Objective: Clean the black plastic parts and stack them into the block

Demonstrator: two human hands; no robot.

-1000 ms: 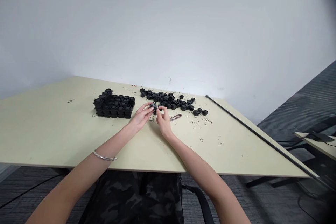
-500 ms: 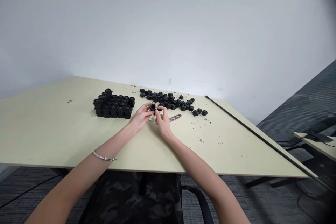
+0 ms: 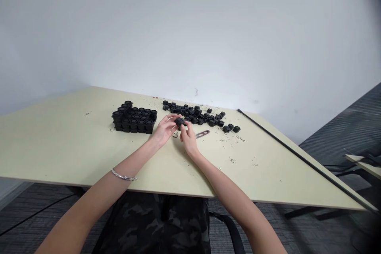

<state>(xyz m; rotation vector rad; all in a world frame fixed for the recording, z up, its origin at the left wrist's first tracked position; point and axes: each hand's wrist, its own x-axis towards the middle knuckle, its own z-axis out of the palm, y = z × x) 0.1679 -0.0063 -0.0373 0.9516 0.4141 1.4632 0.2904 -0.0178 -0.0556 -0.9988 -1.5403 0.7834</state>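
Between the fingertips of both hands is a small black plastic part (image 3: 179, 121), raised a little over the table. My left hand (image 3: 163, 130) grips it from the left, fingers curled round its far side. From the right, my right hand (image 3: 188, 138) pinches it with thumb and fingers; whether that hand also hides something small cannot be made out. Just right of my right hand lies a pair of thread snips (image 3: 203, 134). Beyond both hands spreads a loose pile of similar black parts (image 3: 199, 116). Left of my left hand stand stacked black parts (image 3: 135, 122) in neat rows, higher along the left side.
Black scraps (image 3: 232, 160) are strewn over the pale table (image 3: 143, 182), mostly on the right. A long black strip (image 3: 285, 149) runs along the table's right side. The wall (image 3: 190, 39) rises behind the table. A chair armrest (image 3: 233, 232) is below the front edge.
The black part has been turned in my fingers, its dark side now showing where an opening faced me before. The view has shifted slightly, moving the table's contents right in the picture.
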